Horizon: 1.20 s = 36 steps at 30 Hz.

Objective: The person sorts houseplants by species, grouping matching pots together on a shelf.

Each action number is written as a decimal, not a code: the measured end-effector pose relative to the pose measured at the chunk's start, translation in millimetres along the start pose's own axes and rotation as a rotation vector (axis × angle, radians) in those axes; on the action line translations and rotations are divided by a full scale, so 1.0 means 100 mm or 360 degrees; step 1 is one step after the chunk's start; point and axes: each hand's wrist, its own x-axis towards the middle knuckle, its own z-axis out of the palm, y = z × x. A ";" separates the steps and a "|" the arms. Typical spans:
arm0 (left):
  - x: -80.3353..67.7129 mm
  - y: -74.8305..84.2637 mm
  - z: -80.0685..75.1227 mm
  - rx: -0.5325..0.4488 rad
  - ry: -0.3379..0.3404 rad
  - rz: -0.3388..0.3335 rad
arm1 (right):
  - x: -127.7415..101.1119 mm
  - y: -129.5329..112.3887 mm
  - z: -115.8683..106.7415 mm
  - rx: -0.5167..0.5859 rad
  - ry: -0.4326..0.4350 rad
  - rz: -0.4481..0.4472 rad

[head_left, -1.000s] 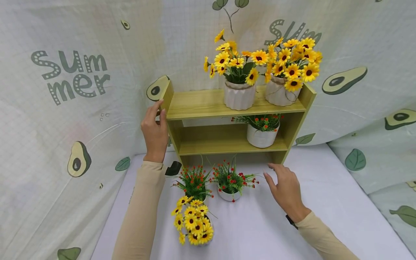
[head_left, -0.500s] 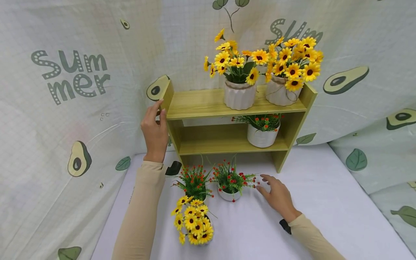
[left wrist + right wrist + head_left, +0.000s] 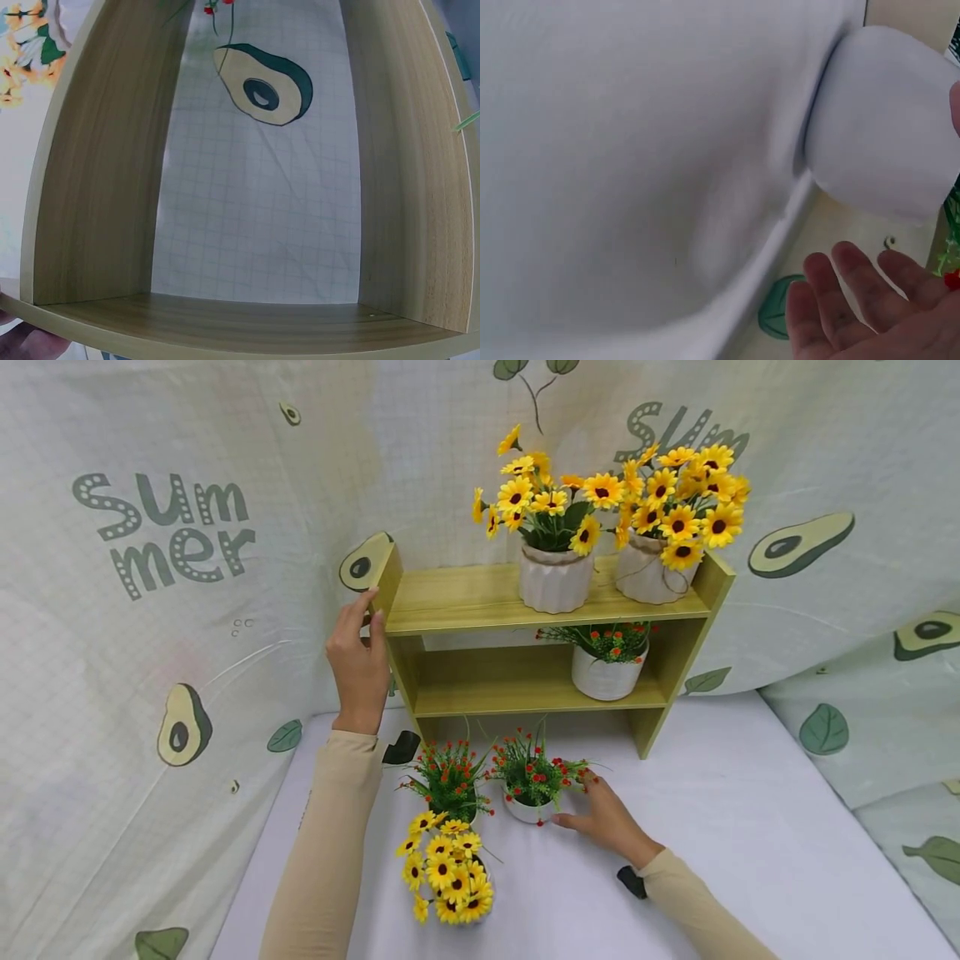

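A white pot [image 3: 527, 812] of green plants with small red flowers stands on the table. Around its right side reaches my right hand [image 3: 611, 827], fingers and thumb spread; in the right wrist view a gap shows between the fingers [image 3: 859, 296] and the white pot [image 3: 885, 124]. My left hand [image 3: 358, 668] touches the outside of the left side panel of a wooden shelf [image 3: 480, 589]. Only part of its fingers [image 3: 37, 346] shows behind the panel in the left wrist view.
Two yellow sunflower pots, one fluted [image 3: 555, 583] and one twine-tied [image 3: 651, 572], stand on the top board. Below them is a white pot [image 3: 607, 675] of red flowers. On the table are another red-flowered plant [image 3: 447, 781] and a sunflower plant [image 3: 450, 872]. Avocado-print cloth [image 3: 187, 635] hangs behind.
My right hand has moved left and down from beside the shelf's right leg to the red-flowered pot. The left hand stays at the side panel. The pots have not moved.
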 end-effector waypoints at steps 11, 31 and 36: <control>0.00 0.00 0.00 0.0001 0.0002 0.0006 | 0.12 -0.01 0.15 0.0116 -0.0023 -0.0038; 0.00 -0.02 0.00 -0.0005 -0.0001 0.0005 | 0.20 -0.14 0.26 0.0066 -0.0020 0.0050; 0.00 -0.02 0.01 -0.0010 0.0001 0.0012 | 0.16 -0.14 0.25 0.0153 0.0101 -0.0174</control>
